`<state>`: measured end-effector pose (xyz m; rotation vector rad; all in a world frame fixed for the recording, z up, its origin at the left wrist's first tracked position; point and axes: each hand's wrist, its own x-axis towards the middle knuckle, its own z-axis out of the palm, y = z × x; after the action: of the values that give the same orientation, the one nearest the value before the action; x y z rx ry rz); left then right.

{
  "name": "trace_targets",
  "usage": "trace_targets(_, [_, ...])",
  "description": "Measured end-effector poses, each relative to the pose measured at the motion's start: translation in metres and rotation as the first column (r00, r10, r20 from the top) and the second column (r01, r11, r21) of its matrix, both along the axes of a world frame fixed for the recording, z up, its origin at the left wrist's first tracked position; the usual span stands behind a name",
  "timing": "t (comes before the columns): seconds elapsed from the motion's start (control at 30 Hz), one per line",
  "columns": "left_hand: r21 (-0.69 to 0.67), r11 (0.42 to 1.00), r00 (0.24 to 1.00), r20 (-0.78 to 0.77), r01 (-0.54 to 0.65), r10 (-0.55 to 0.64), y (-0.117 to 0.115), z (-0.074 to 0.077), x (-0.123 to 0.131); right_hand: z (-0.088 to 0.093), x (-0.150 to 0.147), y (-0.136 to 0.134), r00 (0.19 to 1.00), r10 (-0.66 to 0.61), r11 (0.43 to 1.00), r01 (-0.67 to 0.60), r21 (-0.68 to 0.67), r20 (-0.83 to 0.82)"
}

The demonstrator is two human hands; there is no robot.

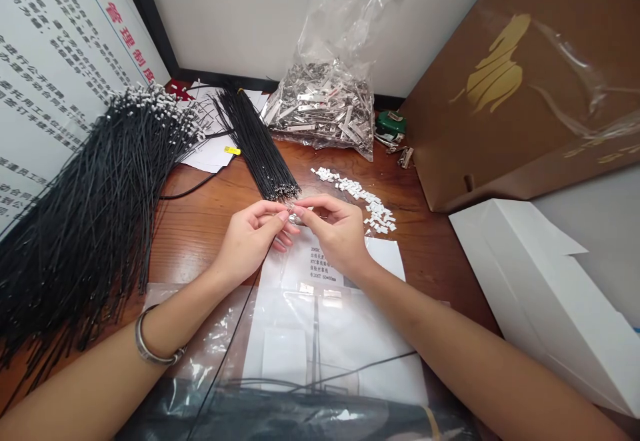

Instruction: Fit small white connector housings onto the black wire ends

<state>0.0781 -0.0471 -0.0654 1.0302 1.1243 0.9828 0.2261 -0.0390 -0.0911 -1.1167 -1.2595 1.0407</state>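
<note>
Our left hand (250, 237) and right hand (336, 227) meet fingertip to fingertip above the wooden table (200, 227), just in front of the near end of the bundle of black wires (257, 144). The left thumb and forefinger are pressed together on a thin black wire (250, 294), which runs from under that hand down over the clear plastic bag (300, 334). The other left fingers curl loosely beneath. The right thumb and forefinger pinch a small white piece (293, 213) at the wire's tip, touching the left fingertips. The remaining right fingers are bent and slightly fanned, holding nothing. The piece is too small for us to tell how it sits on the wire.

A scatter of white connectors (360, 197) lies just beyond the right hand. A printed label sheet (310, 264) lies under both hands. The bag of metal parts (323, 104) stands behind the bundle. A large heap of wires with white ends (100, 194) lies at our left. A bracelet (150, 347) circles the left wrist.
</note>
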Motion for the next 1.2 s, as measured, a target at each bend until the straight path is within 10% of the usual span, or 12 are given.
trace_targets(1.2, [0.035,0.999,0.999,-0.009,-0.042,0.042,-0.0014,-0.0003,-0.0001,0.0019,0.0019,-0.0009,0.997,0.061,0.998,-0.061,-0.006,0.047])
